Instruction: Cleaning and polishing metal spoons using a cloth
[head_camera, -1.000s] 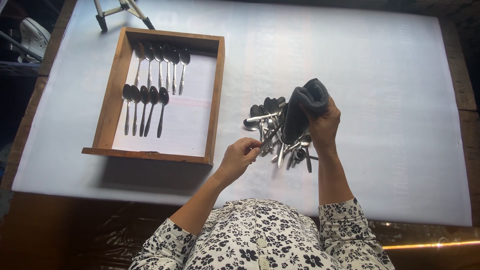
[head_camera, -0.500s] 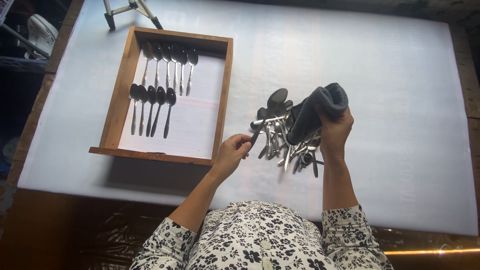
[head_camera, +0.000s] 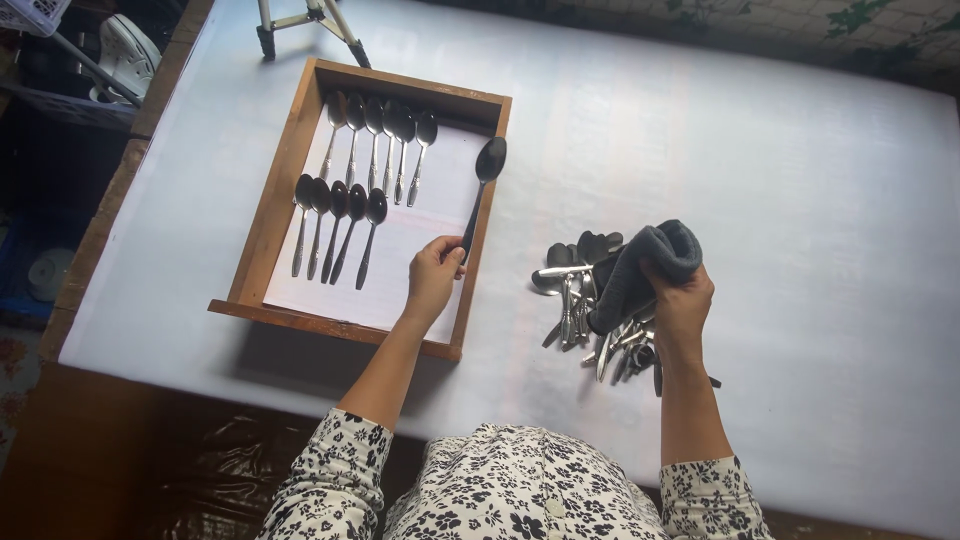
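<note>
Over the wooden tray (head_camera: 262, 215) near the table's (head_camera: 780, 150) far-left corner, the left hand (head_camera: 433, 272) is pinching a spoon (head_camera: 482, 185) above the tray's right wall. Ten spoons are lying inside in two rows; the right hand (head_camera: 682, 305) is gripping a grey cloth (head_camera: 640, 270) over the remaining pile (head_camera: 580, 300).

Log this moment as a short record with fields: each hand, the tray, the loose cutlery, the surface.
left hand: holds a spoon by its handle, bowl over the tray's right wall
right hand: grips a grey cloth above the pile
wooden tray: two rows of five spoons on a white liner
cutlery pile: loose heap right of the tray
table cover: white sheet
</note>
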